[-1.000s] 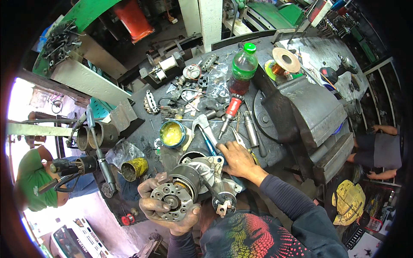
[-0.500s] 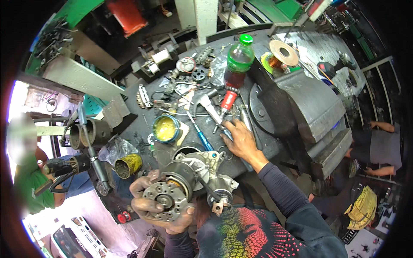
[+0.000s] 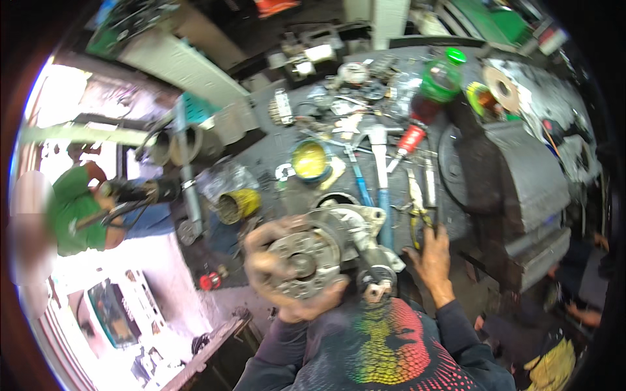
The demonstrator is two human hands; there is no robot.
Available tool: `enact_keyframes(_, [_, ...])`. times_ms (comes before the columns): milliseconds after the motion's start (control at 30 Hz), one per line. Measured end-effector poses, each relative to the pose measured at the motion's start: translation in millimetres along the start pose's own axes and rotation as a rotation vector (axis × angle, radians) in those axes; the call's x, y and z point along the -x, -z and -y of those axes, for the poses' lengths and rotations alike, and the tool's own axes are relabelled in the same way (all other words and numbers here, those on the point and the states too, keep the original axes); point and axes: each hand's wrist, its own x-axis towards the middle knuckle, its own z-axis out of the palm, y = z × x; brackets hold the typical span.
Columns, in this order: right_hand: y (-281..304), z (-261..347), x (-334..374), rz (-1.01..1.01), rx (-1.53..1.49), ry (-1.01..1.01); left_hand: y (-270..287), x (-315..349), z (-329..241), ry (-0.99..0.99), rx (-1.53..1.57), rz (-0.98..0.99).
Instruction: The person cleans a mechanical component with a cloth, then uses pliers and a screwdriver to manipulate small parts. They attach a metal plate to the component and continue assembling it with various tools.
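Observation:
My left hand (image 3: 267,267) is wrapped round the round end of a starter motor (image 3: 355,228), held over the bench's near edge. Its drilled metal face is turned toward me, and the cast housing extends to the right. Pliers with yellow handles (image 3: 415,195) lie on the bench to the right of the motor. At the handle ends is my right hand (image 3: 433,264), slightly blurred, thumb and fingers apart; I cannot tell whether it touches them. A blue-handled hammer (image 3: 383,202) and a blue-handled screwdriver (image 3: 360,179) lie left of the pliers.
A large bench vise (image 3: 521,176) stands at the right. Beyond the tools are a green-capped bottle (image 3: 441,81), a copper wire spool (image 3: 499,91) and loose metal parts. A tub of yellow grease (image 3: 310,160) and a yellow can (image 3: 238,205) sit left. A person in green (image 3: 78,208) is far left.
My right hand has drawn back toward me from the tools, exposing the pliers. The view has shifted, so the bench appears farther right. My left hand still holds the starter motor.

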Motion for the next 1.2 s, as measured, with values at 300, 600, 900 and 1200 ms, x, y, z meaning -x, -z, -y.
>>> enact_keyframes(300, [66, 19, -10, -0.337, -0.296, 0.018, 1, -10, -2, -0.044, 0.075, 0.001])
enact_keyframes(600, [16, 72, -128, -0.471, -0.593, 0.099, 3, -9, 0, 0.002, 0.099, 0.003])
enact_keyframes(900, [86, 86, -155, -0.203, -0.784, 0.035, 12, -14, -4, -0.033, -0.030, 0.036])
enact_keyframes(1200, [251, 212, -145, 0.463, -1.713, 0.837, 10, -12, -6, -0.018, -0.078, -0.033])
